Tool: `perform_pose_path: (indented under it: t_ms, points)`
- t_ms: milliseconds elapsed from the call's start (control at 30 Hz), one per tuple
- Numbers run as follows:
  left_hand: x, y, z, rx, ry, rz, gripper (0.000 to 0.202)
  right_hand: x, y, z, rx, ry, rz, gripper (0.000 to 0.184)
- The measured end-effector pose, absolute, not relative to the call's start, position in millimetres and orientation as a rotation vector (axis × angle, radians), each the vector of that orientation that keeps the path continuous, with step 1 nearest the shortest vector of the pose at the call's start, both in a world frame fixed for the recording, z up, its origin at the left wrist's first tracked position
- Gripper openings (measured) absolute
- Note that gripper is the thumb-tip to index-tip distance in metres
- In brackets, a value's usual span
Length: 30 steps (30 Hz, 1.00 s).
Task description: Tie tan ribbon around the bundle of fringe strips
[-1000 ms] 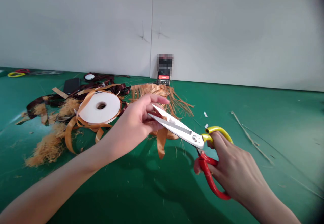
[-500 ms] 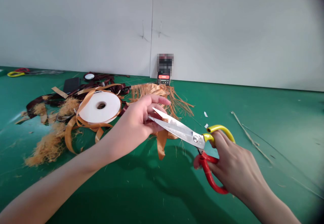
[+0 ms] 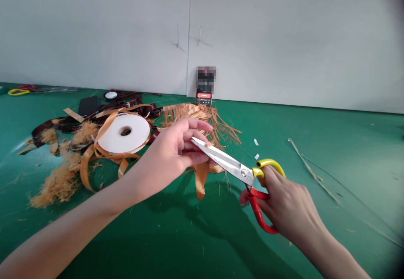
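My left hand [image 3: 172, 148] is closed in a pinch on a tan ribbon [image 3: 201, 182], whose loose end hangs below the fingers. In my right hand [image 3: 290, 203] are scissors [image 3: 222, 159] with one yellow and one red handle. The blades are closed together, and their tips reach across to the left fingertips, with a small bit of tan material at the upper blade edge. Behind the left hand lies fringed tan ribbon [image 3: 186, 112] with long frayed threads; the hand hides part of it.
Left of the hands lies a white ribbon spool [image 3: 107, 134] with loops of tan ribbon. Around it are frayed fibres [image 3: 58, 184], dark ribbon [image 3: 44, 129] and a black flat object [image 3: 88, 105]. A phone [image 3: 204, 94] leans against the white wall. Other scissors [image 3: 20, 90] lie far left.
The scissor blades have closed and the handles have come together, with my right hand shifting slightly left. My left hand has stayed in place.
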<state>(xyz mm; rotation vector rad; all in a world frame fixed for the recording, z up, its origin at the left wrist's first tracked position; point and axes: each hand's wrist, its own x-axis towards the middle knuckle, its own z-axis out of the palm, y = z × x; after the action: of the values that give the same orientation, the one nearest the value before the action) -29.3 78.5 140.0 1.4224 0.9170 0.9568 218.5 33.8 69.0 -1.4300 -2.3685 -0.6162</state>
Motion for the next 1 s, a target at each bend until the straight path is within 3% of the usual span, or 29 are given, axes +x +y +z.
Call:
perform_pose_path:
  t_ms: [167,300,433,600,833,1000]
  points:
    - [-31,81,139,1.401,0.906,0.942,0.030,223,32,62,-1.589,-2.363,-0.223,0.014]
    - [-33,82,141,1.418,0.985,0.983,0.029,224,32,63,-1.913,-2.281,0.068,0.026]
    - [-32,82,143,1.436,1.033,1.011,0.024,226,32,65,-2.375,-2.246,0.152,0.027]
    - [-31,83,144,1.481,1.026,1.058,0.017,233,28,60,-2.648,-2.188,0.196,0.030]
    - [-33,82,146,1.524,1.055,1.026,0.018,251,27,56,-2.587,-2.037,0.277,0.043]
    - [-33,82,144,1.538,1.059,1.027,0.020,257,35,64,-2.435,-2.196,0.255,0.021]
